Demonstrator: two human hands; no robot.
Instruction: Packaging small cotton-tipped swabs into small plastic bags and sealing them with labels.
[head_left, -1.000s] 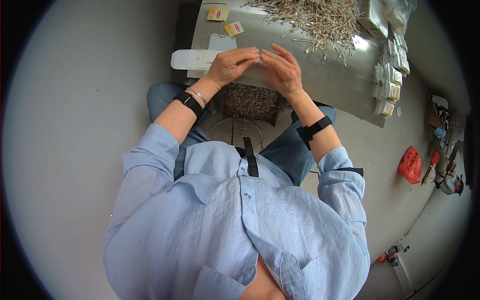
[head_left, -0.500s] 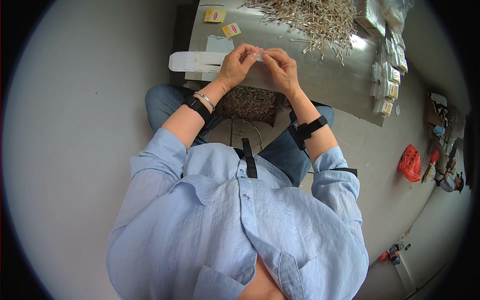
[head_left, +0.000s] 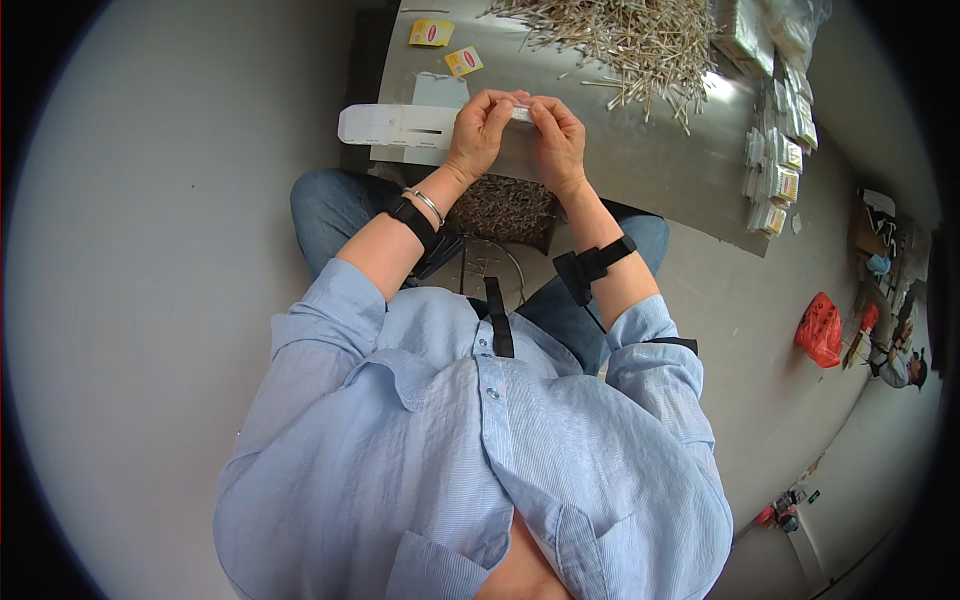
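Above the near edge of a metal table [head_left: 640, 160], my left hand [head_left: 480, 130] and my right hand [head_left: 560, 140] are held close together. Both have fingers pinched on a small clear plastic bag [head_left: 521, 114]. The fingers cover most of it, so its contents cannot be made out. Beside my left hand lies a flat white strip [head_left: 375, 125] with a dark slot, reaching past the table's left edge. A pale blue rectangular sheet [head_left: 440, 90] is just beyond that hand. Two small yellow-and-white cards [head_left: 431, 32] lie farther back.
A big heap of cotton swabs [head_left: 630, 45] covers the far part of the table. Filled clear packets [head_left: 780, 180] line its right edge, near a larger clear bundle [head_left: 745, 35]. Under the table, between my knees, sits a container of swabs [head_left: 505, 205]. A red bag [head_left: 820, 330] stands on the floor.
My hands have come slightly closer together, the right one moving left and the left one a little right. The plastic bag stays between them.
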